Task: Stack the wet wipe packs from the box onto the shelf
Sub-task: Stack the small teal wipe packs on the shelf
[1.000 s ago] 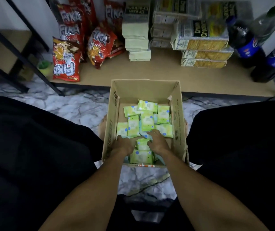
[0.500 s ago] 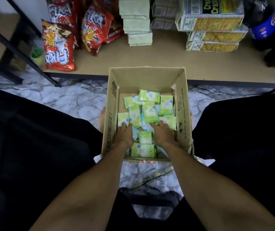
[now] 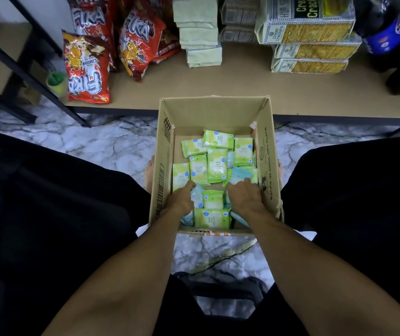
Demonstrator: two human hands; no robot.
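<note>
Right hand (image 3: 245, 198) has edged outward, so both it and left hand (image 3: 182, 200) flank a pack (image 3: 213, 199) in the box (image 3: 266, 166), equally near, fingers bent over neighbouring packs (image 3: 241, 174), grip unclear, shelf (image 3: 242, 88) ahead.

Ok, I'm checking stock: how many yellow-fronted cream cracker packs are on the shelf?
3, in one stack at the shelf's right: top pack, middle pack, bottom pack. Others may be hidden behind.

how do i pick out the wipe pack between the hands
Find the open box on the floor before the shelf. At its near end, the left hand and right hand flank one green pack. Right beside it lie blue packs.
</note>
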